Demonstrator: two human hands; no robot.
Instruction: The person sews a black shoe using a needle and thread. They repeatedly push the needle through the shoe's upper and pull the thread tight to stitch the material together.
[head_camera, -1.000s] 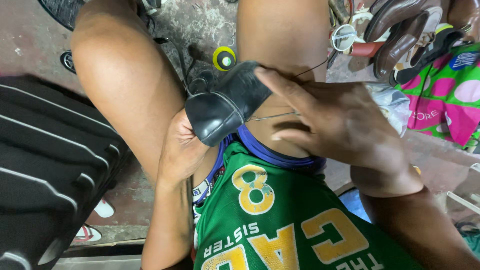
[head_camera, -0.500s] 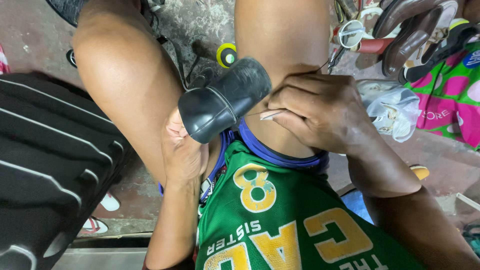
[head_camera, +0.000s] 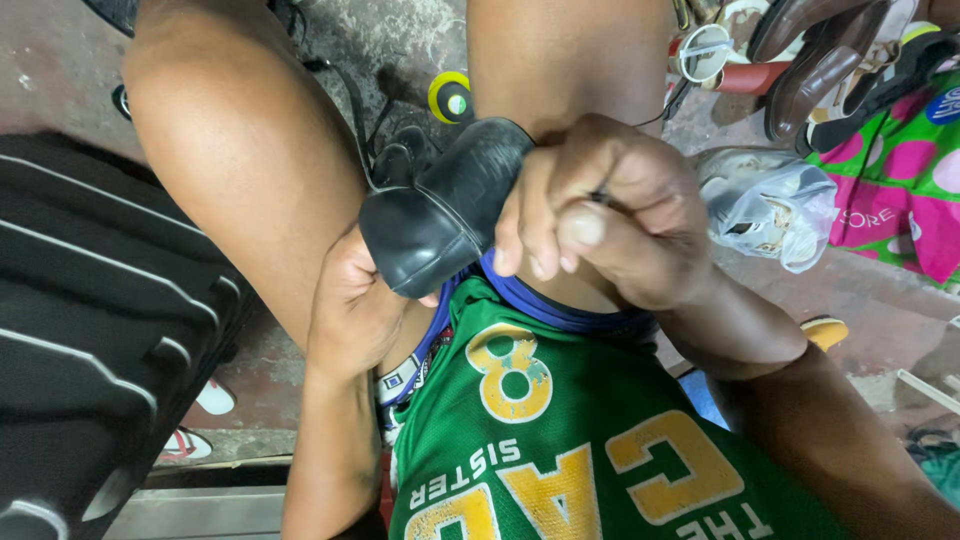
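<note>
**Black shoe held between the knees, both hands on it**

At the far left a dark ribbed suitcase (head_camera: 95, 330) fills the edge of the view, lying on the concrete floor (head_camera: 50, 70). Just right of it, the left hand (head_camera: 355, 305) sits low in the lap, tucked under the rounded end of a black shoe (head_camera: 440, 210). Its fingers are hidden beneath the shoe, so how tightly they curl cannot be told; the palm is touching the shoe from below and seems to prop it.

The shoe lies between the bare knees, above the hem of the green jersey (head_camera: 560, 440). Its long axis runs on a slant, from the rounded end at lower left, nearest the left hand, up toward the upper right, where the other end disappears behind the right hand (head_camera: 600, 215). A pale line of stitching crosses the rounded end.

The right hand is closed into a fist against the shoe's upper-right part, fingers curled in tight and thumb pressed across them. A thin dark thread (head_camera: 668, 112) leads away from the fist toward the upper right; whether a needle is pinched inside cannot be seen. Both hands touch the shoe.

Farther right, a crumpled clear plastic bag (head_camera: 765, 205) lies on the floor, with brown shoes (head_camera: 815, 65) beyond it and a pink spotted bag (head_camera: 900, 190) at the edge.
</note>
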